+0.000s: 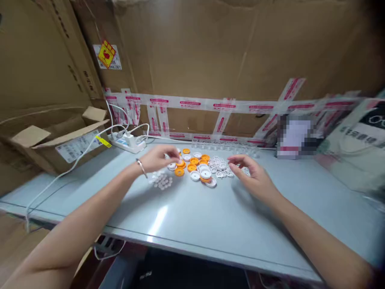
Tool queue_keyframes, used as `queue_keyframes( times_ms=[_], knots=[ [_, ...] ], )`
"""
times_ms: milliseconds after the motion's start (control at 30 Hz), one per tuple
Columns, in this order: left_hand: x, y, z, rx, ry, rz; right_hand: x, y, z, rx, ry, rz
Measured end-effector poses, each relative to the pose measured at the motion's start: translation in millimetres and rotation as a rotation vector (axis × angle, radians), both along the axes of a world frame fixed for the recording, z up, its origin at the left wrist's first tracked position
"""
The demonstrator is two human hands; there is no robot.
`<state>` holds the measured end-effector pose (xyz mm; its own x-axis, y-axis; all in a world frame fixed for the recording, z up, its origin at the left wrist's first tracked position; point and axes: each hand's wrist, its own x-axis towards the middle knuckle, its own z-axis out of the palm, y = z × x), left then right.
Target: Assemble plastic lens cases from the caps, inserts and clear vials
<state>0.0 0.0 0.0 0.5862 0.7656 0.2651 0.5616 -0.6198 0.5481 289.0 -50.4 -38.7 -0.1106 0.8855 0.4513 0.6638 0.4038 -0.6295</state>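
Observation:
My left hand (159, 158), with a bracelet at the wrist, hovers over the left side of the parts; its fingertips are curled together, and what they hold, if anything, is too small to make out. Beneath them lie orange round caps (179, 171) and white round caps (195, 175), some stacked. Small white discs (162, 180) are spread below that hand. To the right, my right hand (254, 175) is held above the table with thumb and fingers apart and nothing visible between them. Beside its fingertips is a pile of small whitish openwork plastic pieces (219, 164).
Clear round pieces (225, 144) form a row along the back of the grey table (192, 216). A white power strip (129, 142) with cables and an open cardboard box (69, 144) occupy the left. A white bag (351, 148) stands right. Taped cardboard walls the back.

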Motion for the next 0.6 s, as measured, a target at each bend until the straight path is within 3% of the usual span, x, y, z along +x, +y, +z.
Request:
queue_keyframes(
  times_ms=[100,167,400,600],
  knots=[
    [38.0,-25.5,-16.3,0.023,0.099,-0.274,-1.3,2.5,0.2,-0.019,-0.027,0.012],
    [53.5,-38.2,-25.3,0.038,0.138,-0.349,-3.5,2.1,1.0,-0.035,-0.049,0.027],
    [63.6,-55.4,-48.9,0.077,0.230,-0.292,-10.8,-4.4,4.3,-0.102,-0.092,0.053],
    [65.1,-57.6,-55.0,0.025,0.180,-0.251,-10.6,-5.8,3.2,-0.091,-0.089,0.076]
  ],
)
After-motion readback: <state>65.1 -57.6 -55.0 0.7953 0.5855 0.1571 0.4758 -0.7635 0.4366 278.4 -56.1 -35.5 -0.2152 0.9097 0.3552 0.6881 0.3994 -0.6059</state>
